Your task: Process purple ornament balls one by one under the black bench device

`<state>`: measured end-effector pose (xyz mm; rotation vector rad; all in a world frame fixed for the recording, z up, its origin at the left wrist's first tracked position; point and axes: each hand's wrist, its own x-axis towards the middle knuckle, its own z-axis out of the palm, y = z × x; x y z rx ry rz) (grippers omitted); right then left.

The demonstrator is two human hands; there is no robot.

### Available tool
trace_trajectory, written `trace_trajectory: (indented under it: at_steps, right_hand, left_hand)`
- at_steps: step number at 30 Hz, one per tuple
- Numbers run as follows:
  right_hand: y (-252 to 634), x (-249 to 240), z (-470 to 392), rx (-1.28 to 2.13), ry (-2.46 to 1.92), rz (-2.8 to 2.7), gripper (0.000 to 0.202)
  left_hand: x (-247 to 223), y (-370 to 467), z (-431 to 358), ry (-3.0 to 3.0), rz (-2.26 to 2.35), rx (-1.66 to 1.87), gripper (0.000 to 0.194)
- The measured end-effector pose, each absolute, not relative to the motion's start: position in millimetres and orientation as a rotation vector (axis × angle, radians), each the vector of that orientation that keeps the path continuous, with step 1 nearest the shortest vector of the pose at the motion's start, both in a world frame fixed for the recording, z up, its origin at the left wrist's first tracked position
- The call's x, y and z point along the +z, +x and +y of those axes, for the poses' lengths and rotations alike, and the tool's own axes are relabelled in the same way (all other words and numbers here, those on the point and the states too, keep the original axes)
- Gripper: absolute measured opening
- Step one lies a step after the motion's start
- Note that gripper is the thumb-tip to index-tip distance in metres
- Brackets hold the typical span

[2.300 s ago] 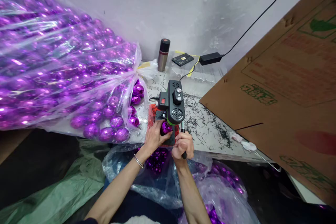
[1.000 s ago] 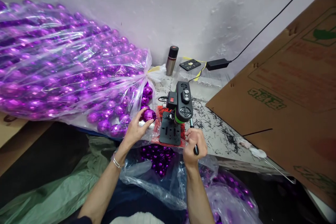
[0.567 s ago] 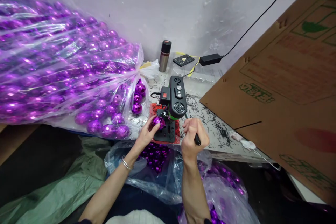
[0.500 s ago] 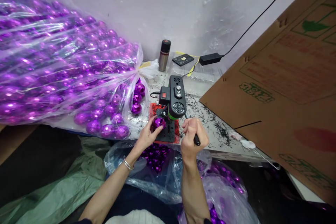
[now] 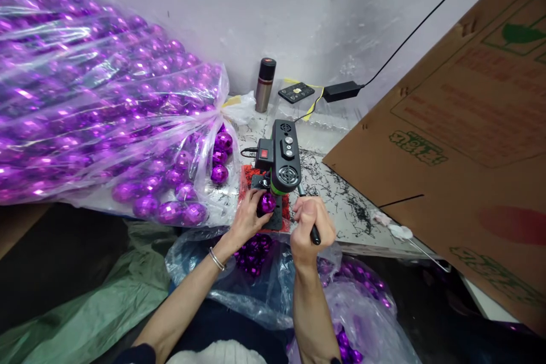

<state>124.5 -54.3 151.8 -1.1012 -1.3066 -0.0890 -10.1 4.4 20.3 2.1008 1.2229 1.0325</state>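
Observation:
A shiny purple ball (image 5: 267, 203) is pinched between the thumb and fingers of my left hand (image 5: 249, 213), just below the front end of a small black bench machine (image 5: 286, 156). My right hand (image 5: 313, 223) is wrapped round the machine's black lever handle (image 5: 315, 235), at the right of the machine. Beneath the ball lies the machine's dark base plate (image 5: 273, 222), on a red mat (image 5: 285, 216). Several loose purple balls (image 5: 219, 174) rest left of the machine.
Clear bags of purple balls lie on the left (image 5: 85, 108) and below the table edge (image 5: 253, 253). Behind the machine stand a flask (image 5: 265, 85), a black phone-like device (image 5: 296, 92) and a power adapter (image 5: 342, 91). A large cardboard box (image 5: 460, 142) leans at right. Black shavings litter the tabletop (image 5: 336, 196).
My left hand has moved right with the purple ball, bringing it closer under the machine's front end. My right hand stays round the lever handle, which has shifted slightly.

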Motion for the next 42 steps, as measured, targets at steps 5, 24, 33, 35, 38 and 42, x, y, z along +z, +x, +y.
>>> trace_trajectory:
  at_steps: [5,24,33,35,38,42]
  right_hand:
    - [125.5,148.6,-56.5,-0.103,-1.106,-1.322,0.032]
    - [117.2,79.4,-48.2,-0.228,-0.996,-1.221,0.037]
    - [118.3,74.8,-45.8,-0.248,-1.007,-1.217,0.041]
    - [117.7,73.8,-46.0,-0.222,-1.002,-1.204,0.041]
    - [117.3,71.6,-45.7,-0.204,-0.998,-1.192,0.042]
    - [119.3,66.1,-44.1,-0.235,-1.007,-1.231,0.043]
  left_hand:
    - [5.2,-6.7,6.9,2.090,1.142,1.085,0.067]
    - [-5.9,-3.8,6.6,2.088,1.109,1.112,0.068]
    - [-8.1,-1.1,6.9,2.086,1.085,1.171,0.067]
    - [-9.4,-0.1,7.7,2.076,1.089,1.168,0.067]
    - [-10.7,1.0,8.7,2.065,1.083,1.173,0.067]
    - [-10.9,0.9,9.9,2.068,1.064,1.190,0.065]
